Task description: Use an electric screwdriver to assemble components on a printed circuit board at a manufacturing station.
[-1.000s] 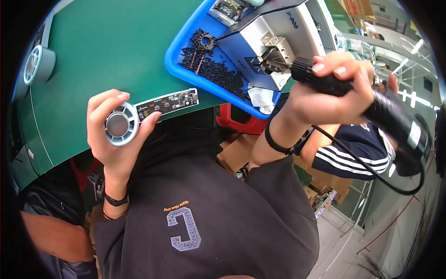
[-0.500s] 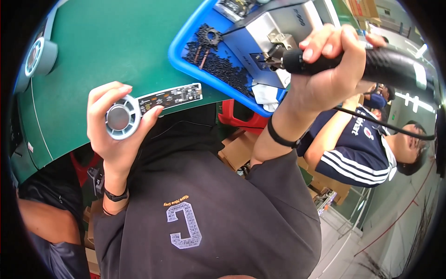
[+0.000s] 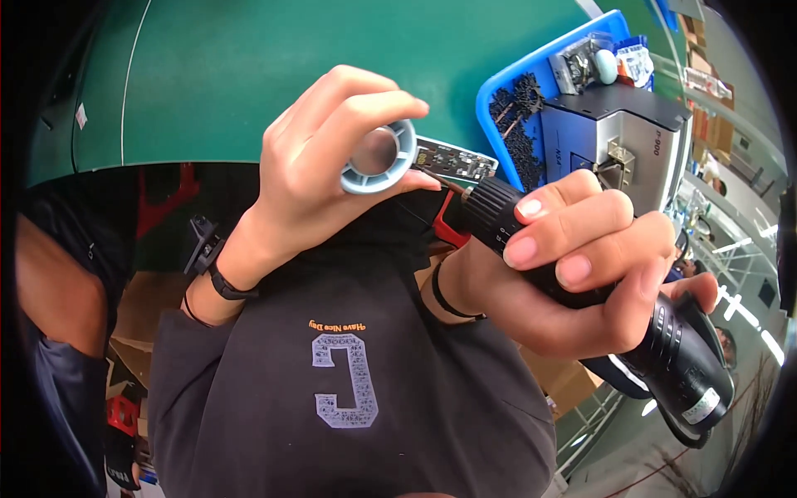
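Note:
My left hand (image 3: 311, 162) grips a pale blue handheld fan by its round head (image 3: 406, 156), fingers curled over the rim and thumb below. From the head a slim handle extends right, its dark circuit board (image 3: 461, 161) exposed. A black electric screwdriver (image 3: 491, 206) lies in my right hand (image 3: 594, 266), fingers wrapped around its body. Its thin bit points left and up at the board's end beside the fan head. Whether the tip sits in a screw is too small to tell.
A blue bin (image 3: 491, 87) at the right holds many small black parts (image 3: 521, 137), plastic packets and a grey box-shaped screw feeder (image 3: 573, 137). Beneath lies the green table (image 3: 249, 66), its near edge just behind my left hand. Another person's bare limb (image 3: 58, 270) shows at far left.
My right hand has brought the screwdriver from the screw feeder down to the fan's circuit board. My left hand has shifted right with the fan. The view has turned, so the bin appears farther right.

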`<state>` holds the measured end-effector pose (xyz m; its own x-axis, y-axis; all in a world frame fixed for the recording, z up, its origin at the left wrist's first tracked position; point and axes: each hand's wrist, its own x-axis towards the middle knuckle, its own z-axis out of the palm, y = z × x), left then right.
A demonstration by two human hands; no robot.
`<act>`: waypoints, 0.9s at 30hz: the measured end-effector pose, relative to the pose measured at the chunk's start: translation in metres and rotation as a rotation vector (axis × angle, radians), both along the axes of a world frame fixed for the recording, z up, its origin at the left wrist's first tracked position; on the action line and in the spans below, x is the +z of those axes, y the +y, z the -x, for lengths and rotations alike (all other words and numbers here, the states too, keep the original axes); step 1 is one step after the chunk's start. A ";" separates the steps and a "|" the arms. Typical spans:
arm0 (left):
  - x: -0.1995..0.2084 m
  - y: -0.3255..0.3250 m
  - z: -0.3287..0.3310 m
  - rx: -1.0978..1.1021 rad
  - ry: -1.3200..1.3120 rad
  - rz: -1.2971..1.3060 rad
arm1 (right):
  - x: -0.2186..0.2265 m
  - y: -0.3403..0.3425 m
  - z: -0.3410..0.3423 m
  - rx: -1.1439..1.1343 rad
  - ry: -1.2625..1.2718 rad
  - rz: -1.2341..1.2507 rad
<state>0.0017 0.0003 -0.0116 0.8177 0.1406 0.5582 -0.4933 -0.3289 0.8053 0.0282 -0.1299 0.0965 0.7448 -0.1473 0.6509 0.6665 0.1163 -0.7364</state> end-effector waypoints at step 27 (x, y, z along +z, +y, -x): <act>-0.004 -0.002 0.002 0.035 0.015 -0.010 | -0.013 -0.001 0.002 0.151 0.055 0.104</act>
